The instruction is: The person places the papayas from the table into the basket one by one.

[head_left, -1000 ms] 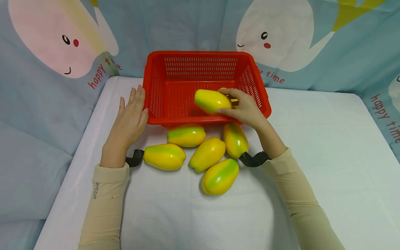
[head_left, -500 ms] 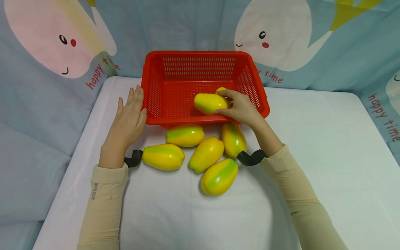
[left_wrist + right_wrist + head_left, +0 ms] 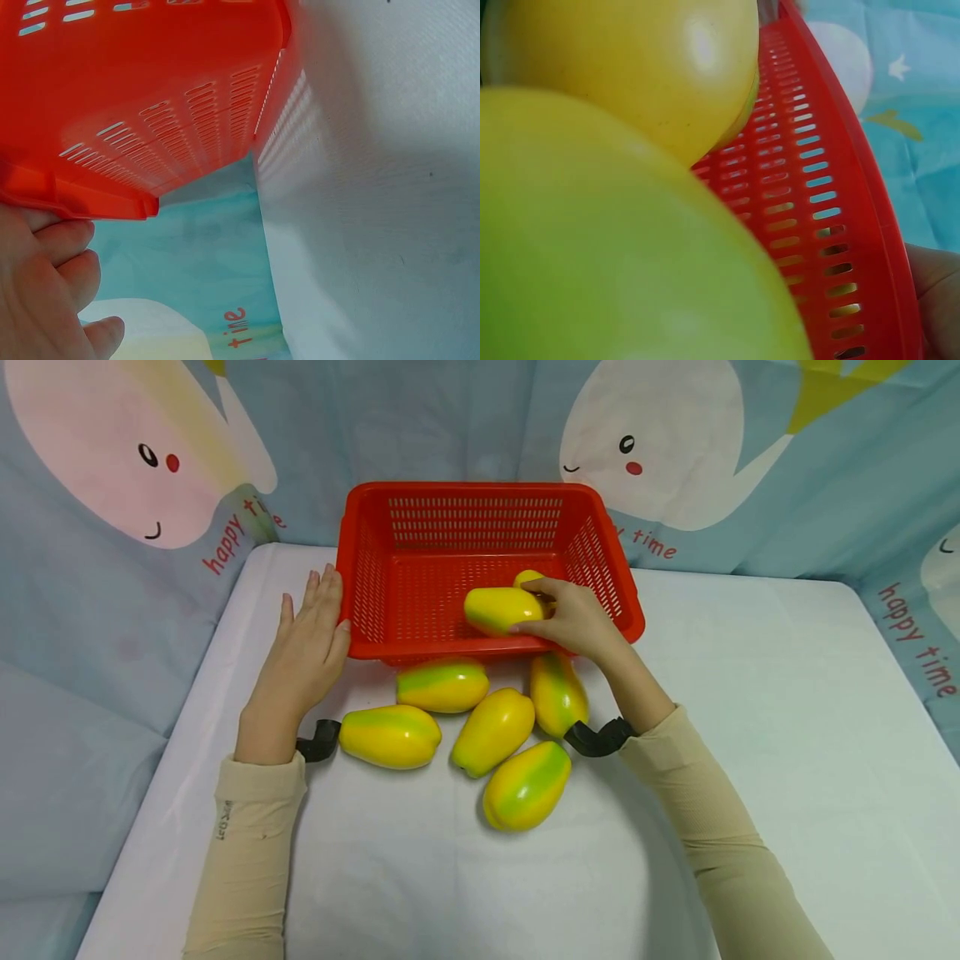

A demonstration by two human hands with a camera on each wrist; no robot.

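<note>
My right hand grips a yellow-green papaya low inside the red basket, near its front wall. Behind those fingers a second papaya shows only in part. At the basket's left rim my left hand lies with fingers straight; the left wrist view has its fingertips right at the rim. Large in the right wrist view are one papaya close up and another papaya beyond the basket wall.
In front of the basket several papayas lie on the white tablecloth. Black wrist mounts stick out beside both wrists, the right one overlapping a papaya. A blue curtain with whale prints hangs behind the basket.
The right hand has lowered the papaya a little further into the basket. The left hand keeps its place at the rim, and the whole head view has shifted slightly.
</note>
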